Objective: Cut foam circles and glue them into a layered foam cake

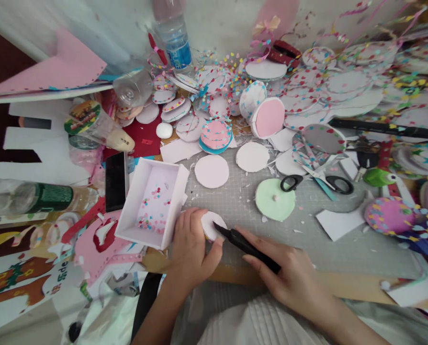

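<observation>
My left hand (pixel 193 247) is closed around the left side of a small white disc (pixel 211 224) close to the front of the cutting mat. Held in my right hand (pixel 289 273) is a black utility knife (pixel 248 247), its dark blade tip lying on or just above that disc. Just left of my left hand stands an open white box (pixel 128 223) with small pink, red and blue confetti pieces inside. Beyond my hands lie two larger white discs (pixel 211 171) and a pale green disc (pixel 275 206) with a small knob at its centre.
Black-handled scissors (pixel 316 177) lie open on the grey cutting mat (pixel 343 254). Decorated discs (pixel 216 135) crowd the back. A dark phone (pixel 116 182) and a green-labelled bottle (pixel 50 197) are at left; a water bottle (pixel 178 45) stands behind. Paper scraps (pixel 339 223) lie at right.
</observation>
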`<state>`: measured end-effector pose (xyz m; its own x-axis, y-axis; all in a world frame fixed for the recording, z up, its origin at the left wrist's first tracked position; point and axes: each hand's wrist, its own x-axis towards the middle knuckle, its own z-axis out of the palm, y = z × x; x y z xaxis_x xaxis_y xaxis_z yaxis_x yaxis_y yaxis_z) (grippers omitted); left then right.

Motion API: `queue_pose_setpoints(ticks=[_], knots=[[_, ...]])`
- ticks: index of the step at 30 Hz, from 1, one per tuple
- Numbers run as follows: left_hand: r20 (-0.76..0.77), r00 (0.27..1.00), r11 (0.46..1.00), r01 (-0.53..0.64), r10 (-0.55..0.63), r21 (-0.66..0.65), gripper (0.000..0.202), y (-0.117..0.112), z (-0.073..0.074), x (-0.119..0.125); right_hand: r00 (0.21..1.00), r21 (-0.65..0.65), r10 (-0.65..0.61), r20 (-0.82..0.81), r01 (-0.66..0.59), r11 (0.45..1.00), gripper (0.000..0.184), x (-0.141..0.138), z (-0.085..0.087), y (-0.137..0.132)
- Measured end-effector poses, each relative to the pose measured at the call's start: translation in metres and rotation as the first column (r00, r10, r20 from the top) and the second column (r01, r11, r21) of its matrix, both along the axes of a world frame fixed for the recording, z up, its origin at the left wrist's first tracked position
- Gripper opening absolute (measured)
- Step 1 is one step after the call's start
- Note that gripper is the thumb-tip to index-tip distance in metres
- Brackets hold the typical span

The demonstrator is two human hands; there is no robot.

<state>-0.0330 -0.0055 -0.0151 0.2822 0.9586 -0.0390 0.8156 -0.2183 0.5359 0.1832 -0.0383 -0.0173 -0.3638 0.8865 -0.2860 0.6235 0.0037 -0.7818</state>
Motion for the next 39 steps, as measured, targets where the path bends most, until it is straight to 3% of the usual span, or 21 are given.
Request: queue_pose_setpoints(ticks=[39], knots=[[0.03,0.999,1.0,-0.014,0.015,-0.022,0.041,0.0022,-0.0001,-0.0004,0.995,0.07,-0.032,0.089,0.025,0.997,0.047,-0.0056,-0.0025,-0.002]])
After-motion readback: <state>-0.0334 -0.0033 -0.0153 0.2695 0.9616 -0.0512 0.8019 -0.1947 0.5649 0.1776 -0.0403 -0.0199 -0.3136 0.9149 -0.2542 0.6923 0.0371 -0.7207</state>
